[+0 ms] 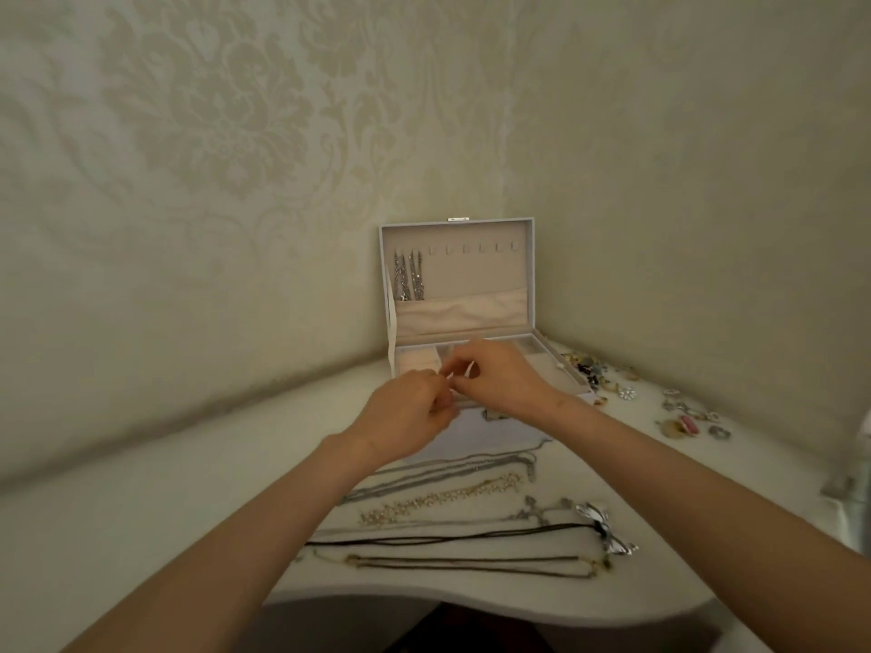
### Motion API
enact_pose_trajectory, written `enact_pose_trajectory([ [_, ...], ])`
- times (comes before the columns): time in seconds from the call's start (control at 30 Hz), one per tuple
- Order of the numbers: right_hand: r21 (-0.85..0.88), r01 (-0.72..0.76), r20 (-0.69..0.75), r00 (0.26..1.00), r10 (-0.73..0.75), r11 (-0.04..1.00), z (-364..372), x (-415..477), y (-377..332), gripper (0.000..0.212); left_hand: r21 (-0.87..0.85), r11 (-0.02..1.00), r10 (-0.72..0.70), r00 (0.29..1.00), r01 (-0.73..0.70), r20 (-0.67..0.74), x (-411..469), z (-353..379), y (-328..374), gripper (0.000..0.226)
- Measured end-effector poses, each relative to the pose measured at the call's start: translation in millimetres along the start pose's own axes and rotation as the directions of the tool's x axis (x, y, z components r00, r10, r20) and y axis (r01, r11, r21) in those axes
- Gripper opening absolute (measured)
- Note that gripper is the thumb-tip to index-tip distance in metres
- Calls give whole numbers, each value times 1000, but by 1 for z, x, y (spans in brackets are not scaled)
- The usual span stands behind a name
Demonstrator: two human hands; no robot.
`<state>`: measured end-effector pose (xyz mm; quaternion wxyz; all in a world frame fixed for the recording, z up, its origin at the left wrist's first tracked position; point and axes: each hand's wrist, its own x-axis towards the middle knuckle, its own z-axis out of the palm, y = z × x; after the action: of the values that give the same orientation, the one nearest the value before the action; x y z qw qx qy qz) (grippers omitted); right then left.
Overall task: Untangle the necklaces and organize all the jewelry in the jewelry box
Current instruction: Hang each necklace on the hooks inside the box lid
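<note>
A white jewelry box stands open in the corner, lid upright, with two silver chains hanging from its hooks. My left hand and my right hand meet just in front of the box's tray, fingertips pinching something small and thin between them; what it is I cannot make out. On the table before the box several necklaces lie stretched out: silver chains, a gold beaded one, a black cord with a silver bow pendant, and a dark thin chain.
Loose rings, earrings and brooches are scattered on the white table right of the box. The table's curved front edge runs below the necklaces. Patterned walls close in behind. A clear object stands at the far right.
</note>
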<state>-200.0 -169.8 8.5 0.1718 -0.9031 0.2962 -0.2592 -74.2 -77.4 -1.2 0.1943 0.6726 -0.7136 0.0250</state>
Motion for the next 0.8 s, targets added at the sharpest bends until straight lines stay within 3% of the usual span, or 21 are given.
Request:
enact_pose_trajectory([
  [0.13,48,-29,38,999,27,998,-2,-18,0,13,134,984,105,990,-116,90,-15,3,-2,18],
  [0.3,123,-63,47,997,57,990,-6,-30,3,12,356,897,247,965,-263,90,-32,18,-11,11],
  [0.43,149,-64,49,997,58,987,-7,-33,6,15,359,897,260,965,-256,38,-34,22,-11,8],
  [0.57,51,5,84,996,-9,999,-2,-32,11,10,322,918,217,973,-230,77,-30,20,-13,24],
  [0.67,-50,29,92,995,-24,998,-1,-33,12,10,335,908,233,968,-252,96,-29,20,-14,20],
  [0.8,-55,52,98,994,-47,997,-2,-34,14,11,312,917,248,968,-247,37,-26,24,-12,13],
])
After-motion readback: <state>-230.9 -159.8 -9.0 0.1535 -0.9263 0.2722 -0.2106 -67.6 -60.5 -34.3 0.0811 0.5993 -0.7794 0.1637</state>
